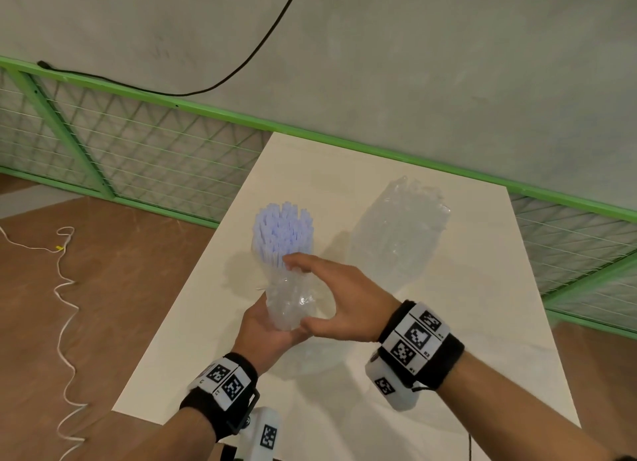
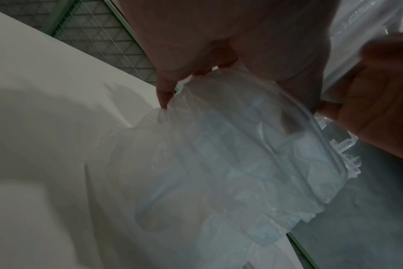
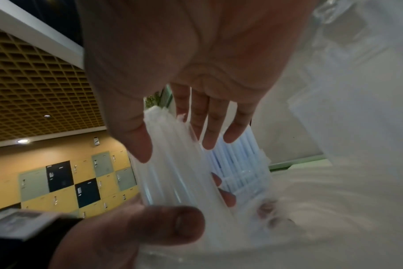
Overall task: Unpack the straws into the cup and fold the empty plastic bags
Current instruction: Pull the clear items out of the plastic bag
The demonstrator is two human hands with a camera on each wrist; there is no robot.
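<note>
Upright pale-blue straws (image 1: 282,231), bag-sheathed below

1. The lower ends of the straws (image 1: 282,234) are hidden inside the crumpled plastic bag (image 1: 293,300) and behind the hands.
2. The left hand (image 1: 265,333) is largely covered by that bag.
3. The surface (image 1: 465,340) is cut off at the bottom edge of the head view.
4. The right wrist view is motion-blurred at lower right.

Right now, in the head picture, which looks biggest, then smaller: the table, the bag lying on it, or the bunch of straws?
1. table
2. bag lying on it
3. bunch of straws, though held nearer the camera
</note>
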